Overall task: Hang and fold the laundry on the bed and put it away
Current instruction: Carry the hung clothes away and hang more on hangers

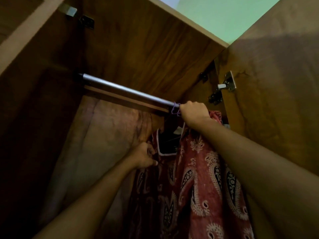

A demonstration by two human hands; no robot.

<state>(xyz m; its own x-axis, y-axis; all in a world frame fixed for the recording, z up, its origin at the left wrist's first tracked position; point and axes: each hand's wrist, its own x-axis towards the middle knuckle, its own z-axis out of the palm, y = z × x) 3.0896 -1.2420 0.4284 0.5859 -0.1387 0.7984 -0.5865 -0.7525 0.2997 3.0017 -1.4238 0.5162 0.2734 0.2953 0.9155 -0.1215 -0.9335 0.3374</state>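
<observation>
A red paisley garment [198, 173] with white neckline trim hangs inside a wooden wardrobe. Its purple hanger hook [175, 109] sits over the metal rail [124, 89] near the rail's right end. My right hand [194, 112] is curled around the top of the hanger just right of the hook. My left hand [144, 156] is lower and pinches the garment's left shoulder beside the neckline. The hanger's body is mostly hidden by cloth and my right hand.
The wardrobe's left wall [34, 100] and open right door [276, 83] with a metal hinge [228, 82] close in the space. Other hanging clothes [215, 115] peek out behind my right hand. The rail's left stretch is bare.
</observation>
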